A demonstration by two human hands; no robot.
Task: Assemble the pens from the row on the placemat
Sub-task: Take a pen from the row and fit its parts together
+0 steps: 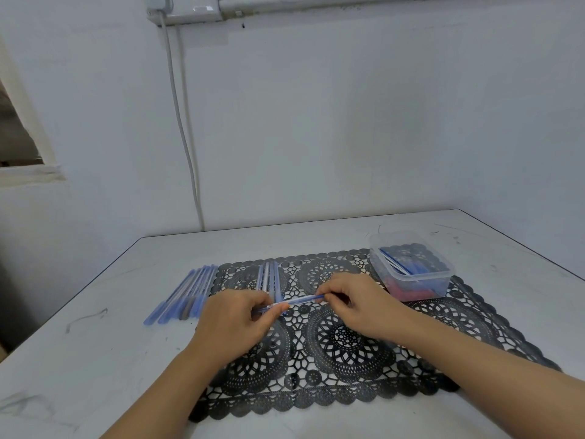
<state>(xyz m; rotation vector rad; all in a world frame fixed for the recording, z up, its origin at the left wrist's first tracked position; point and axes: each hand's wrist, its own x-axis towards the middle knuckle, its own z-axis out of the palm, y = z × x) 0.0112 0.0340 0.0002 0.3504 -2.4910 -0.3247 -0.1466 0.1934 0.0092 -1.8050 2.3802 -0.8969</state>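
Work seems partly done: both hands, left hand (235, 315) and right hand (354, 304), pinch 1 translucent blue plastic pen (297, 301) over the black lace-pattern placemat (411, 350), a group of capped blue pens (186, 294) lies left of it, and about 3 clear barrels (268, 277) wait in the row.

Looks like a bare-bones workroom or small assembly space, not a home. Plain white painted walls (348, 122), a surface-mounted white socket box (190, 9) with exposed grey cable (182, 122) running down to the scuffed white table's (95, 327) far left corner, and a rough wall opening (19, 137) at the left.

pens (183, 294) left of placemat (348, 350) | tub (411, 274) on its far-right corner
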